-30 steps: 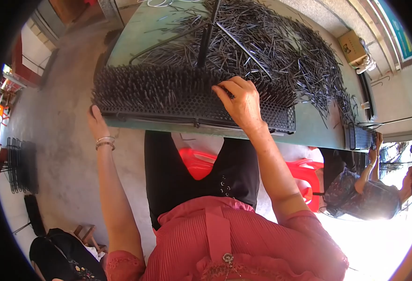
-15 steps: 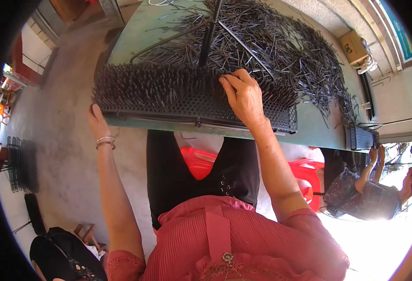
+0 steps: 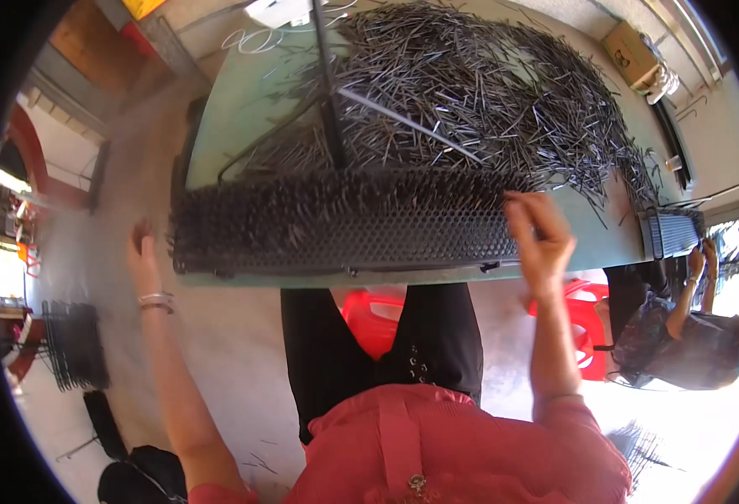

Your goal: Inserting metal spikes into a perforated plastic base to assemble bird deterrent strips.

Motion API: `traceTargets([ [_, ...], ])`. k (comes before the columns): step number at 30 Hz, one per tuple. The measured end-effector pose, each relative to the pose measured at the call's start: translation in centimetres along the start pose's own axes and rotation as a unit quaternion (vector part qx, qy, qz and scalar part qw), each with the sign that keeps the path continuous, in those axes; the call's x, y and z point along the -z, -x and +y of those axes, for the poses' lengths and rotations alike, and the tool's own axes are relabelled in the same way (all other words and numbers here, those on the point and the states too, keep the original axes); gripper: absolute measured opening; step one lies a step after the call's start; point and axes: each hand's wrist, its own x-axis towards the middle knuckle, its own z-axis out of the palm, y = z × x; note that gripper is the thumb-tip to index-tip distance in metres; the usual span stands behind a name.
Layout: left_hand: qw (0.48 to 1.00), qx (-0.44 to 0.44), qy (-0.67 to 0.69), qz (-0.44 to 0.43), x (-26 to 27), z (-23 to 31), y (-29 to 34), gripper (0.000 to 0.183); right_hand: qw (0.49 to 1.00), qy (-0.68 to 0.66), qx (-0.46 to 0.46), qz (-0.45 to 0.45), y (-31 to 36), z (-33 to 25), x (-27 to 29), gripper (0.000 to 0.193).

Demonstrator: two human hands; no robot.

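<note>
A long black perforated tray lies along the near edge of the table. Short thin black sticks stand packed in its holes towards the back and left, while bare holes show along its front. My left hand is just off the tray's left end, blurred, its fingers apart and nothing seen in them. At the right end is my right hand, with curled fingers next to the tray's edge. Motion blur hides whether anything is between those fingers. Behind the tray spreads a heap of loose black sticks.
A dark upright post with slanting rods rises behind the tray. The green table also bears a white cable. A cardboard box sits at the far right. Another person works at a smaller tray on the right.
My right hand has gone from among the sticks to the tray's right end. My left hand has come away from the tray's left corner. The view has shifted, so the tray appears lower.
</note>
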Motion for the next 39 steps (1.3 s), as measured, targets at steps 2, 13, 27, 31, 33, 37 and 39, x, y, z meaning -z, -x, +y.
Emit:
traceTargets([
  [2, 0.977, 0.028, -0.159, -0.140, -5.2, 7.3, -2.9, 0.046, 0.993, -0.033, -0.093, 0.058, -1.9, 2.6, 3.1, 0.012],
  [13, 0.744, -0.134, -0.412, -0.508, -41.4, 11.5, -14.0, 0.116, 0.912, 0.102, 0.102, -0.385, -16.6, 12.5, -2.4, 0.054],
  [27, 0.755, -0.200, -0.316, -0.539, -44.0, 11.4, -4.8, 0.118, 0.878, 0.216, 0.204, -0.376, -22.1, 18.1, -13.8, 0.045],
  [31, 0.791, -0.126, -0.400, -0.446, -45.0, 12.6, -4.9, 0.134, 0.918, 0.089, 0.215, -0.320, -22.3, 17.4, -9.0, 0.039],
  [33, 0.740, -0.076, -0.492, -0.452, -44.6, 11.0, -5.3, 0.135, 0.947, 0.104, 0.164, -0.256, -21.5, 15.5, -5.2, 0.027],
  [37, 0.696, -0.173, -0.523, -0.461, -43.5, 12.0, -3.2, 0.103, 0.988, 0.151, 0.018, -0.029, -14.6, 17.1, 2.5, 0.016],
  [39, 0.706, -0.188, -0.502, -0.464, -44.5, 11.9, -3.2, 0.095, 0.975, 0.185, -0.084, 0.093, -8.0, 19.7, 6.4, 0.014],
])
